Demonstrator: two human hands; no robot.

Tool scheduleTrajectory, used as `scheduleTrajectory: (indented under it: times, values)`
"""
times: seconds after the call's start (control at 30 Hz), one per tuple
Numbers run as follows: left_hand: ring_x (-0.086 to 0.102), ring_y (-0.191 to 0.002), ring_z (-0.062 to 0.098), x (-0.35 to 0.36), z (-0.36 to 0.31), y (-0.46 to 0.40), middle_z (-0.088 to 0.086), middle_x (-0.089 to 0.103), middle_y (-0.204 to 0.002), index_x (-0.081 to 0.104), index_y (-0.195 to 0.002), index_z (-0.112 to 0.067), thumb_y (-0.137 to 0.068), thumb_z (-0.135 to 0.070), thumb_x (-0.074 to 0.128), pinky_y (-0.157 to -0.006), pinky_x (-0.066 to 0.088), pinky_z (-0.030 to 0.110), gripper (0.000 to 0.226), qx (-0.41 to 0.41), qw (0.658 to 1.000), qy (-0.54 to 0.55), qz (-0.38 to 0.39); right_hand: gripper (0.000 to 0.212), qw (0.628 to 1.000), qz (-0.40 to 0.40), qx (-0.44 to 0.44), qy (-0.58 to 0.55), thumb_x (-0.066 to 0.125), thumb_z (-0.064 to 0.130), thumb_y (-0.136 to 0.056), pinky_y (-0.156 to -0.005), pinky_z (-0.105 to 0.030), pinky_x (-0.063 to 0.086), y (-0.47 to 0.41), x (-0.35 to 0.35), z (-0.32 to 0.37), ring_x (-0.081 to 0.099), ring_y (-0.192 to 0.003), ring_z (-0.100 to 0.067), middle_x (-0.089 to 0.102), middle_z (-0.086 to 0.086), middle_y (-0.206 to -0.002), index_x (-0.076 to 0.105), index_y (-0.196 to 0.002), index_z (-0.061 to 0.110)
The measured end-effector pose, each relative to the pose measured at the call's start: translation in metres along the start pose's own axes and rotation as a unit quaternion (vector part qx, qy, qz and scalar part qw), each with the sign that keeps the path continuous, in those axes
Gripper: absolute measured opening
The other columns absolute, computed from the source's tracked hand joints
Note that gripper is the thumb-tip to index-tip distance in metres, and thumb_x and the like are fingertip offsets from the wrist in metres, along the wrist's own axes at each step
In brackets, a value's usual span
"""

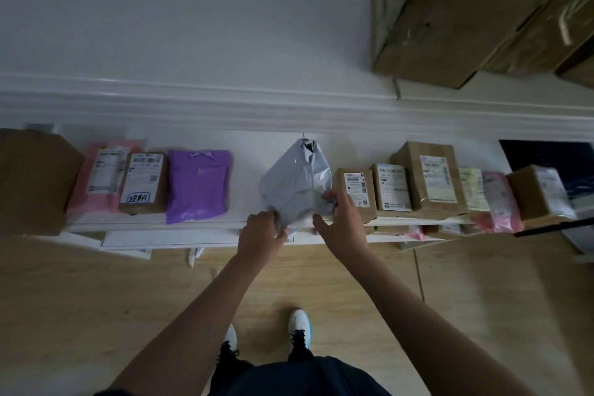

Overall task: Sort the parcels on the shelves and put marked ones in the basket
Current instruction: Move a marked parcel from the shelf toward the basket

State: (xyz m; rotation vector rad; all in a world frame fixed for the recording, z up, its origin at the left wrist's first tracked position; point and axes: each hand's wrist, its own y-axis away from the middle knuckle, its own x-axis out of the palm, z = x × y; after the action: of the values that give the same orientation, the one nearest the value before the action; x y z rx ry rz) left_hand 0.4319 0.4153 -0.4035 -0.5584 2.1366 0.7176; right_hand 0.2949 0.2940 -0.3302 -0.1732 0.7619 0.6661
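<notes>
A pale grey-white bag [297, 183] stands beside a purple bag [198, 185] on the white shelf [180, 236], with pink mailers [99, 180] and brown cardboard boxes [429, 178] bearing white printed labels around them. One brown box [144, 183] carries a white tag with blue handwriting. The floor [64, 299] is light wood, the wall [180, 16] white, and the shoes [300, 326] white with black laces.

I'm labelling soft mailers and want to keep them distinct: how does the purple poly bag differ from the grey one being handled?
The purple poly bag lies flat on the white shelf, untouched; the grey poly bag is bulgy and crumpled, its near end gripped by the left hand and right hand. The purple bag looks smooth and rectangular; the grey bag tapers to a bunched top. Neither shows a label on the side in view, and both sit on the same shelf.
</notes>
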Motion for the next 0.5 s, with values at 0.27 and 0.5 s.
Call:
scheduleTrajectory:
  times: [0.27,0.5]
  values:
    - [0.06,-0.101,0.028,-0.039,0.016,0.025,0.005,0.067,-0.115,0.044,-0.143,-0.014,-0.08,-0.039,0.078,-0.076,0.054,0.039,0.076,0.09,0.991,-0.033,-0.096,0.041,1.0,-0.003,-0.016,-0.022,0.077,0.007,-0.077,-0.068,-0.029,0.051,0.015,0.033,0.005,0.054,-0.087,-0.015,0.051,0.006,-0.103,0.052,-0.108,0.019]
    - [0.059,-0.105,0.029,-0.063,-0.018,0.028,0.008,0.061,-0.123,0.033,-0.149,-0.022,-0.08,-0.045,0.077,-0.078,0.054,0.041,0.085,0.177,0.955,-0.183,-0.15,0.051,0.996,-0.03,-0.079,-0.026,0.075,0.006,-0.08,-0.06,-0.021,0.047,0.02,0.049,0.019,0.055,-0.088,-0.011,0.054,0.005,-0.106,0.044,-0.118,0.023]
